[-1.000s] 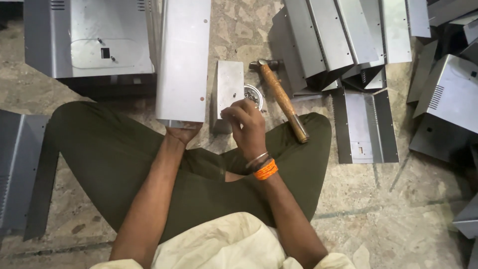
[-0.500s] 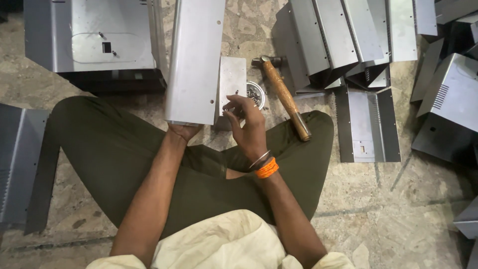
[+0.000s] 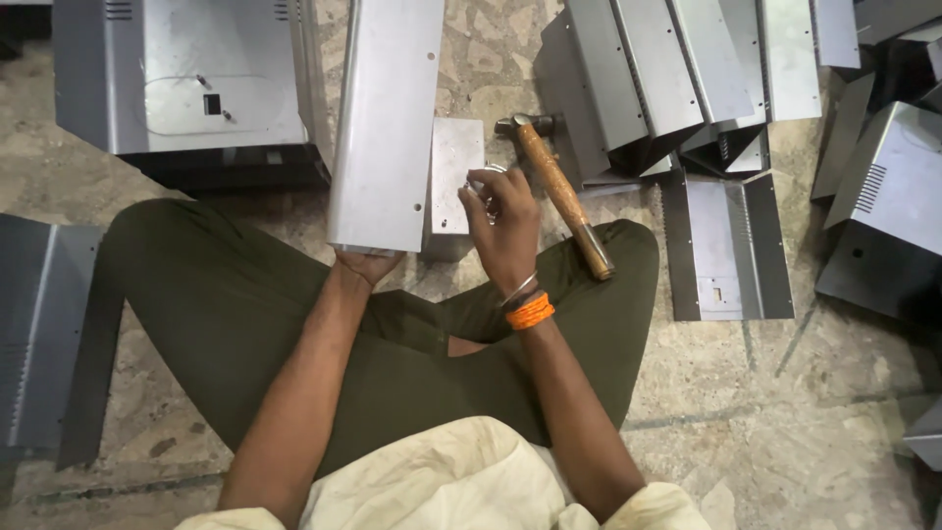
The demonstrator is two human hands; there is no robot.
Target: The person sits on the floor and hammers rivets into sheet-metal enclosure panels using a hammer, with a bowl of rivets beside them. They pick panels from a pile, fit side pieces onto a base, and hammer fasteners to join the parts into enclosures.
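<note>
I sit cross-legged on a stone floor. My left hand (image 3: 365, 263) grips the near end of a long bent sheet-metal panel (image 3: 386, 118) that runs away from me. My right hand (image 3: 502, 228) hovers over a small round metal container (image 3: 488, 186), fingers pinched together; whether they hold a small part I cannot tell. A flat metal block (image 3: 455, 169) lies between the panel and my right hand. A wooden-handled hammer (image 3: 555, 189) rests on the floor just right of that hand, its handle end on my right knee.
A grey metal cabinet (image 3: 186, 83) stands at the far left. Several bent metal panels (image 3: 677, 69) are stacked at the far right, one flat panel (image 3: 728, 245) beside my right knee. More housings (image 3: 878, 216) lie at the right edge, and dark panels (image 3: 44, 334) at the left.
My right hand has moved forward from my lap to the small round container. The long panel stays in my left hand, shifted slightly.
</note>
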